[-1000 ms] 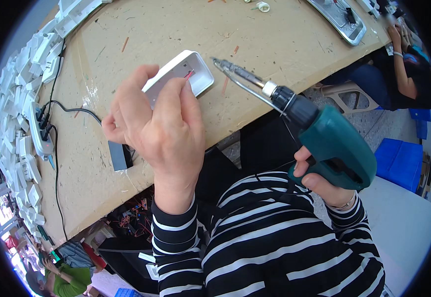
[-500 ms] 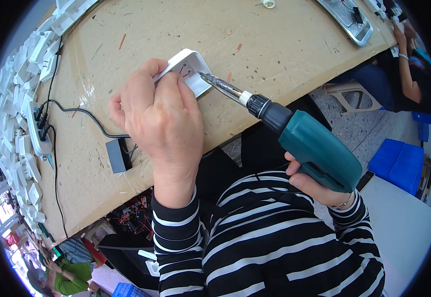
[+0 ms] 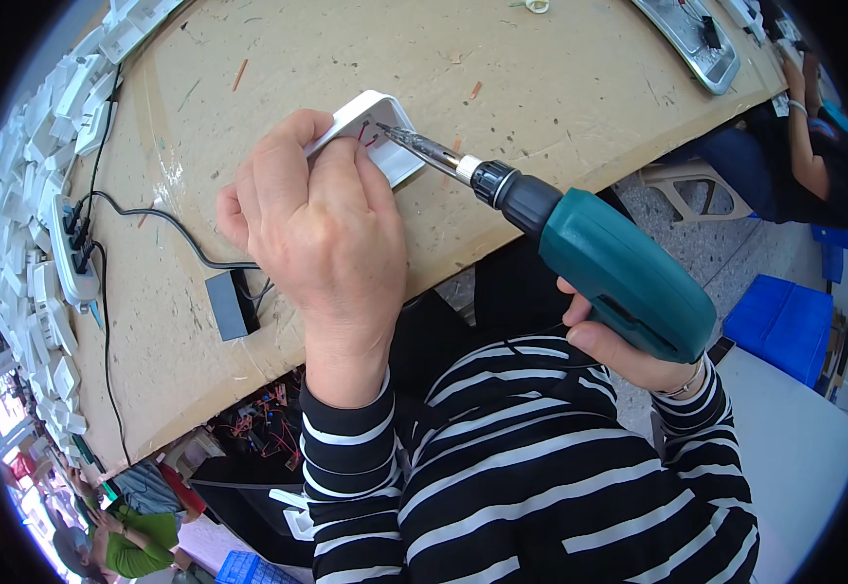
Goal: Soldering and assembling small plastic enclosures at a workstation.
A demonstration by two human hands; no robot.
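My left hand (image 3: 317, 229) grips a small white plastic housing (image 3: 377, 127) and presses it down on the brown workbench (image 3: 560, 88); the fingers hide most of it. Red wires show inside the housing. My right hand (image 3: 628, 355) holds a teal electric screwdriver (image 3: 609, 268) by its grip, off the table's near edge. Its metal bit (image 3: 414, 144) points left and its tip sits inside the housing, just past my left fingertips.
A heap of white plastic parts (image 3: 39, 195) lines the left side of the bench, with a white power strip (image 3: 73, 263), black cables and a black adapter block (image 3: 232, 304). A metal tray (image 3: 686, 39) lies far right. Another person (image 3: 813, 146) sits at the right; blue crates (image 3: 784, 331) stand below.
The screwdriver has swung in toward the housing, and its bit tip now rests inside it. My left hand has kept its hold and shifted slightly.
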